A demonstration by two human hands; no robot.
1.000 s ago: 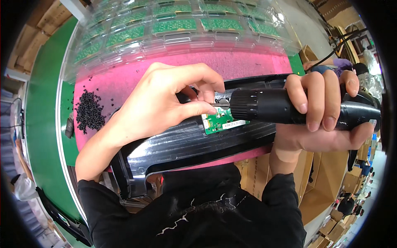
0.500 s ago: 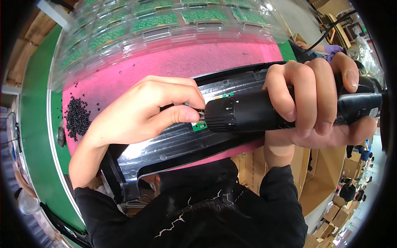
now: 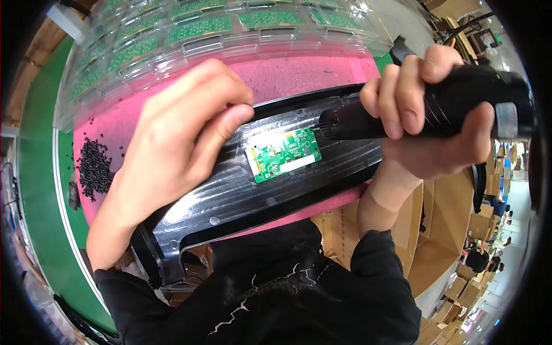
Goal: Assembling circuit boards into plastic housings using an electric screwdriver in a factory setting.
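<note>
My right hand [image 3: 407, 109] is wrapped round a black electric screwdriver [image 3: 357, 119], held nearly level. Its bit reaches the upper right corner of a green circuit board [image 3: 287, 154]; whether it touches a screw is too small to tell. The board lies in a long, shiny black plastic housing [image 3: 244, 200]. My left hand [image 3: 181, 123] hovers above the housing, left of the board, with thumb and forefinger pinched together. Anything between those fingertips is hidden.
Small black screws [image 3: 95, 169] lie heaped on the left of the pink mat [image 3: 287, 70]. Behind stand clear plastic trays [image 3: 172, 56] of green circuit boards. The green table edge [image 3: 43, 190] runs along the left. An open cardboard box [image 3: 440, 230] stands at the lower right.
My left hand has moved up and left, away from the board. The screwdriver has moved up and right, from the board's left part to its upper right corner, uncovering the board.
</note>
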